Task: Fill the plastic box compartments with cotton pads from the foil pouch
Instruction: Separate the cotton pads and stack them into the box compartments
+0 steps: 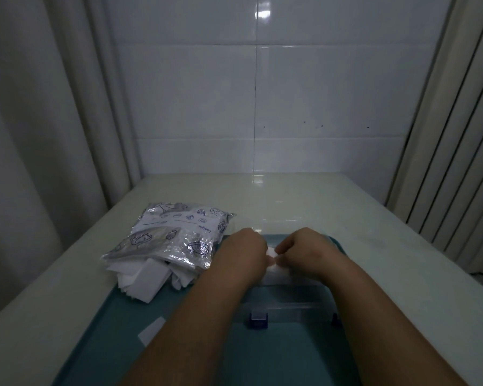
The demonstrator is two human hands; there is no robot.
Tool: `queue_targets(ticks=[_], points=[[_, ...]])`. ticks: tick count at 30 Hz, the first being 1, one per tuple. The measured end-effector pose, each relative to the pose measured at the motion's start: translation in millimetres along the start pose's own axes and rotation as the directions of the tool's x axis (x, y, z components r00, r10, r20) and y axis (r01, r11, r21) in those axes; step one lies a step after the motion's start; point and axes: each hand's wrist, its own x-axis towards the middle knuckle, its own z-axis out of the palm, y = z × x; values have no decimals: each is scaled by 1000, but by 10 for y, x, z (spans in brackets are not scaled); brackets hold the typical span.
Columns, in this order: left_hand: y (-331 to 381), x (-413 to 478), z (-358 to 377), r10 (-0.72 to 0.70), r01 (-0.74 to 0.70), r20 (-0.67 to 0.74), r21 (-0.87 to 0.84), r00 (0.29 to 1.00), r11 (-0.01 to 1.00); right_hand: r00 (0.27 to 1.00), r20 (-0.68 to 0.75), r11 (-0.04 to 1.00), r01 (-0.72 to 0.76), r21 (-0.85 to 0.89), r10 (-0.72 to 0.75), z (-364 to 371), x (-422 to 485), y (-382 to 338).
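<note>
Pinching soft white cotton pad [272,253] | left hand [246,247], right hand [304,250] fingers | over clear plastic box [290,305]

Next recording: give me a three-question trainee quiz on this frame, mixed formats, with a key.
1. True or false: the foil pouch lies left of the plastic box.
2. What do the left hand and right hand pinch between them? A) cotton pad B) pouch C) spoon
3. Fill in: the loose pad at near left lies on the ___ mat.
Key: 1 true; 2 A; 3 teal.
</note>
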Motion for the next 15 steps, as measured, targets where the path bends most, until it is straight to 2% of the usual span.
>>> queue_targets(ticks=[11, 15], points=[[19, 42, -10, -6, 6, 34, -20, 999, 1000, 999, 38, 994, -14, -108, 18, 23, 8, -55], [15, 2, -5, 17, -17, -2, 15, 1000, 1000, 1000, -12, 996, -4, -89, 3, 4, -8, -53]])
